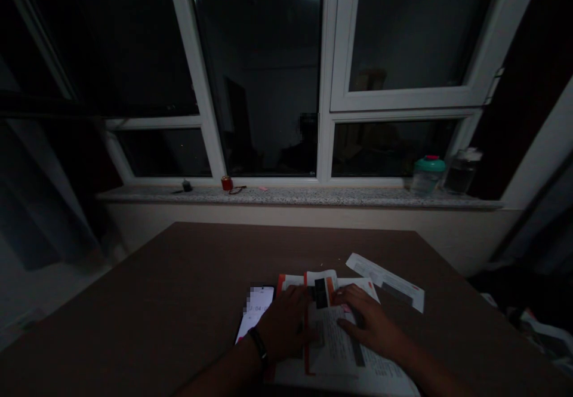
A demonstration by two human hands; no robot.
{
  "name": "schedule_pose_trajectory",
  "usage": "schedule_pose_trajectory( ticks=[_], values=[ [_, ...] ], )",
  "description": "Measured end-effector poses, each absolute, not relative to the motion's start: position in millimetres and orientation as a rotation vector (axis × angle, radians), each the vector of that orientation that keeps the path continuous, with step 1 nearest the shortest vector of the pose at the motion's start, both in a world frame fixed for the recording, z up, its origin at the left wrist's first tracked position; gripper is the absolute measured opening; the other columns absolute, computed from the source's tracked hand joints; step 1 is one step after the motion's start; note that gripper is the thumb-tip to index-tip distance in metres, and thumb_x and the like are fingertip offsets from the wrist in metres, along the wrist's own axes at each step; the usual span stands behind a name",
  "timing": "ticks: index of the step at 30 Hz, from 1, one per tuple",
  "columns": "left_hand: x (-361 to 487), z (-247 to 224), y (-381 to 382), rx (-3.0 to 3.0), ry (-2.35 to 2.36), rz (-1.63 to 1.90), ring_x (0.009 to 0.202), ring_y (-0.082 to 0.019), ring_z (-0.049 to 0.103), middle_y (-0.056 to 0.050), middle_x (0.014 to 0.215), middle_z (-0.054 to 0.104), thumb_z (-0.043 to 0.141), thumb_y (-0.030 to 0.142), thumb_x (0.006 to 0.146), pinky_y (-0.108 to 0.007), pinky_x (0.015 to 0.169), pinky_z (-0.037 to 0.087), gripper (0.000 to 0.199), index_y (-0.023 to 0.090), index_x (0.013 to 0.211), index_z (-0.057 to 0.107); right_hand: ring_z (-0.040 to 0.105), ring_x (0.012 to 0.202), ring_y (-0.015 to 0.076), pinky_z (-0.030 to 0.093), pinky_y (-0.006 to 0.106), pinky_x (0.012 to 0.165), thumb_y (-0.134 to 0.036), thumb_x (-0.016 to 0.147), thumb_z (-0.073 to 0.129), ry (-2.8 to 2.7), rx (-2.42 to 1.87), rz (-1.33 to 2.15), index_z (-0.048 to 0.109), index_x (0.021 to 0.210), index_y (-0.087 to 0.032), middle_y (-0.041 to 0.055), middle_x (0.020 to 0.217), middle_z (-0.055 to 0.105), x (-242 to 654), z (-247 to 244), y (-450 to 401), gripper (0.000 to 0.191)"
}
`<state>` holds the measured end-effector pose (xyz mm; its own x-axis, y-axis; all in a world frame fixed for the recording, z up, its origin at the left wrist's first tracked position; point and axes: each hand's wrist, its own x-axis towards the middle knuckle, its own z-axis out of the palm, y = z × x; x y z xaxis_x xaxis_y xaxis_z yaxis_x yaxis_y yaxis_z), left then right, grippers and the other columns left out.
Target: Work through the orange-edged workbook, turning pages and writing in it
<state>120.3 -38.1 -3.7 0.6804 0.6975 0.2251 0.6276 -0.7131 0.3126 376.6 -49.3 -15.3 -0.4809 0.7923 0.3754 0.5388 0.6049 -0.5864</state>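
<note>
A stack of printed paper sheets with orange edging (333, 349) lies at the near edge of the brown table (134, 301). My left hand (285, 325), with a black band on its wrist, rests on the sheets' left part, its fingers curled over a paper edge. My right hand (369, 316) lies on the right part with its fingers spread. Between the hands stands a dark printed strip (321, 293). A smartphone with a lit screen (255, 313) lies left of my left hand, partly under it. A long white paper slip (385, 280) lies beyond my right hand.
Past the table runs a speckled stone windowsill (290, 196) holding a small red spool (227, 183), a small dark object (187, 186), a green-lidded plastic cup (427, 174) and a dark jar (462, 171). A white-framed window (324, 74) rises behind it. Crumpled packaging (541, 334) lies low at the right.
</note>
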Motion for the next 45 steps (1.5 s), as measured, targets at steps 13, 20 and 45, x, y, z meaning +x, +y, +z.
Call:
schedule_pose_trajectory(
  ticks=[13,20,45],
  values=[
    [116,-10,-33,2.662,1.047,0.457,0.125,-0.034,0.040,-0.008,0.143,0.042,0.080,0.044,0.073,-0.047,0.105,0.032,0.075,0.027,0.137,0.045,0.053,0.110,0.0253,0.044,0.041,0.095,-0.017,0.083,0.058,-2.254,-1.054,0.483,0.059,0.106,-0.024,0.0072,0.112,0.061,371,-10,-53,0.025],
    [114,-8,-33,2.665,1.045,0.390,0.129,-0.035,0.038,-0.009,0.144,0.042,0.075,0.048,0.077,-0.050,0.107,0.029,0.071,0.028,0.138,0.045,0.054,0.108,0.0260,0.044,0.042,0.093,-0.019,0.083,0.058,-2.267,-1.067,0.463,0.060,0.106,-0.024,0.0074,0.111,0.062,370,-10,-53,0.024],
    [115,-6,-33,2.659,1.027,0.389,0.128,-0.037,0.039,-0.013,0.144,0.041,0.072,0.064,0.074,-0.052,0.106,0.030,0.081,0.024,0.139,0.046,0.053,0.108,0.0263,0.043,0.042,0.094,-0.017,0.081,0.059,-2.284,-1.072,0.464,0.060,0.107,-0.025,0.0070,0.112,0.061,369,-9,-54,0.027]
  ],
)
